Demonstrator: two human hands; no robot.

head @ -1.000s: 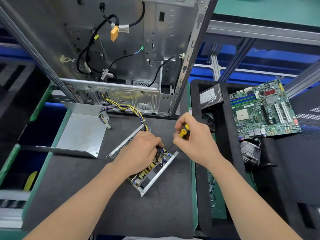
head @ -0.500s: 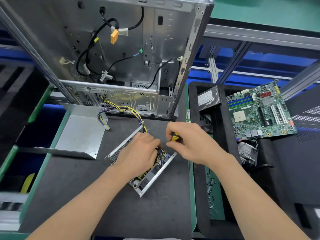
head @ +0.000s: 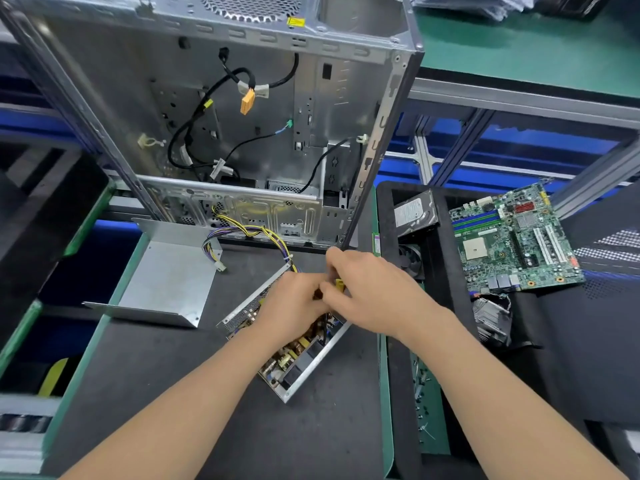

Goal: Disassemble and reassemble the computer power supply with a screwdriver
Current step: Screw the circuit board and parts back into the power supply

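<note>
Stripped silver steel computer case (head: pixel 242 98) stands upright behind the dark grey bench mat (head: pixel 214 410). Bent silver sheet-metal cover (head: pixel 166 282) lies off, left of the open power supply chassis with its exposed circuit board (head: pixel 298 358), mid-mat. Disassembly judged partway; all reassembly remains. Left hand (head: pixel 294 308) rests on the board, fingers hidden, grasp indeterminate. Right hand (head: pixel 377 292) curls round the yellow-handled screwdriver (head: pixel 339 285).

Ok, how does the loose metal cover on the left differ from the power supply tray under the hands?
The cover is bare, empty sheet metal; the power supply tray holds a populated circuit board. The cover lies untouched; the tray has the left hand on it and the right hand holding a screwdriver over it. Both are silver metal on the dark mat.
</note>
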